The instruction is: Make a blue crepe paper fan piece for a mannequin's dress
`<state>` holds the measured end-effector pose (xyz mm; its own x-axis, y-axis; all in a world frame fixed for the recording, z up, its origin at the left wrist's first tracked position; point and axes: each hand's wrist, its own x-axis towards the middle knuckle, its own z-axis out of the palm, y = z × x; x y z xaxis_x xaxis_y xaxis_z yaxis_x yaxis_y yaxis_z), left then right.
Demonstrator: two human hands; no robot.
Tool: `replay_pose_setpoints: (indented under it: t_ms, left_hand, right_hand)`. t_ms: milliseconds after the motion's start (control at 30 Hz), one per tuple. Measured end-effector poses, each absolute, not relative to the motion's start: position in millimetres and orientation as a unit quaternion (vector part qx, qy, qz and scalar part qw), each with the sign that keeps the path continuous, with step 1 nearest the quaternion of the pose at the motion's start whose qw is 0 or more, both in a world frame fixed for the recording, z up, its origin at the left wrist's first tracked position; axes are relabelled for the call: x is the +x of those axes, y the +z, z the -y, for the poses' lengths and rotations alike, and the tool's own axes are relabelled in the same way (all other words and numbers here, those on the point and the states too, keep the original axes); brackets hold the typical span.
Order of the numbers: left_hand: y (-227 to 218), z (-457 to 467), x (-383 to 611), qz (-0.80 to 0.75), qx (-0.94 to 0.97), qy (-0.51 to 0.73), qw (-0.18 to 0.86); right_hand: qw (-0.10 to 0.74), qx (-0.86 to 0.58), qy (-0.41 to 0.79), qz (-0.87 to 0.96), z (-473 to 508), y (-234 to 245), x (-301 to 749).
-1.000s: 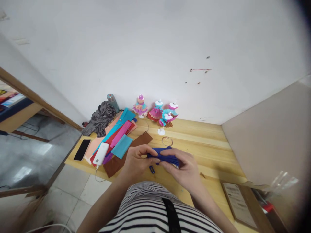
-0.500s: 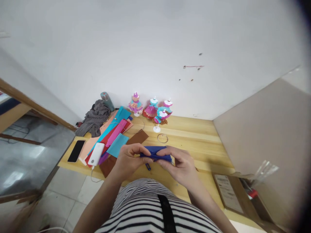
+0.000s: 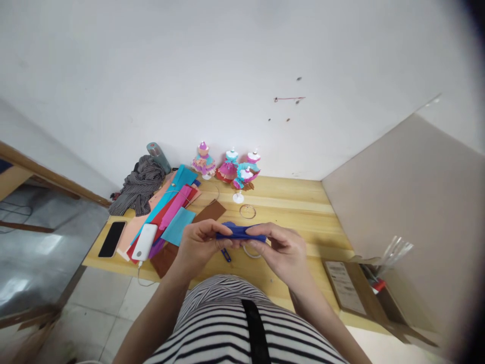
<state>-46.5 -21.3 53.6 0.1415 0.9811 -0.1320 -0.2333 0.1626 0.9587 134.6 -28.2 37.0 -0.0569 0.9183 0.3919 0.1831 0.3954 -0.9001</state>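
My left hand (image 3: 197,247) and right hand (image 3: 285,251) pinch the blue paper (image 3: 238,232), low in the middle of the frame. Its fanned end looks flatter now, so the folds seem neater.

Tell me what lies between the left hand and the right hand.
Head view: a folded blue piece, pinched by the left hand and right hand. Below it show a small blue object and part of a pale ring.

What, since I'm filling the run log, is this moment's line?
left hand: pinching folded blue crepe paper | right hand: pinching same paper | smartphone: on wooden table
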Motion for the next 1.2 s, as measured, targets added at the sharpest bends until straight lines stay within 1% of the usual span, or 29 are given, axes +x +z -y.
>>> replay_pose_setpoints:
  t_ms: [133,367,767,867,1033,1200]
  left_hand:
    - [50,21,-42,-0.443,0.429,0.505,0.604]
    - [42,25,-39,-0.490,0.448,0.539,0.518]
    - [44,25,-37,-0.442,0.423,0.565,0.554]
    - [40,25,-38,-0.445,0.431,0.563,0.547]
    - [33,27,-39,-0.463,0.455,0.573,0.501]
    - [30,29,-43,-0.489,0.470,0.567,0.468]
  right_hand:
    - [0.554,-0.460,0.368,0.589,29,31,134]
    - [0.568,-0.458,0.411,0.546,30,21,135]
    - [0.601,-0.403,0.473,0.504,30,28,135]
    - [0.601,-0.407,0.468,0.503,31,28,135]
    - [0.600,-0.410,0.456,0.513,31,30,135]
    - [0.612,-0.433,0.420,0.513,29,37,135]
